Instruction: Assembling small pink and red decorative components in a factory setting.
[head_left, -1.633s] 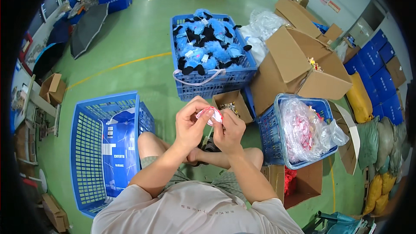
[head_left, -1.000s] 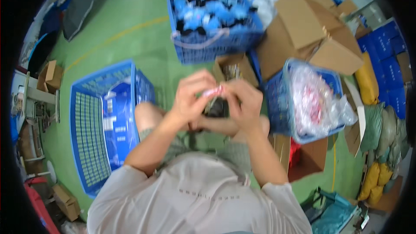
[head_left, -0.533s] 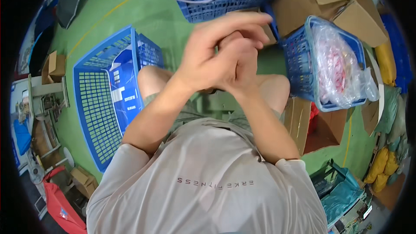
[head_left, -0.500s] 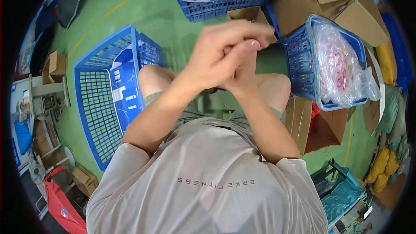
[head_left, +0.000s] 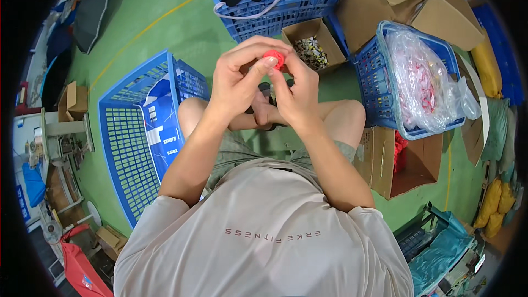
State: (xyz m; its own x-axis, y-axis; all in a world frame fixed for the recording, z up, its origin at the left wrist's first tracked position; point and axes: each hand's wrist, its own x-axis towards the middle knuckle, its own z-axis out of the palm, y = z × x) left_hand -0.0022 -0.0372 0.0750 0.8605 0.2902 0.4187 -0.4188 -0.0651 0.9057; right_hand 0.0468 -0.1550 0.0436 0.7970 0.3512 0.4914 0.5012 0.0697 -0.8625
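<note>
A small, crumpled red piece that looks like fabric [head_left: 274,59] is pinched between my two hands, in front of my chest. My left hand [head_left: 237,80] has its thumb and fingers closed on the piece's left side. From the other side, my right hand [head_left: 297,89] grips it with thumb and fingertips, which partly hide it. What kind of item it is cannot be made out. Similar red material [head_left: 400,151] shows inside an open cardboard box [head_left: 421,162] by my right knee.
A blue crate [head_left: 124,154] with a blue package stands at my left. Ahead are a crate of fluffy blue items [head_left: 275,11] and a small carton of little mixed pieces [head_left: 311,52]. At right, a blue basket [head_left: 374,85] holds clear plastic bags.
My hands were clasped together, blurred, farther forward and right. They have drawn apart and back toward me, and the red piece now shows between the fingertips.
</note>
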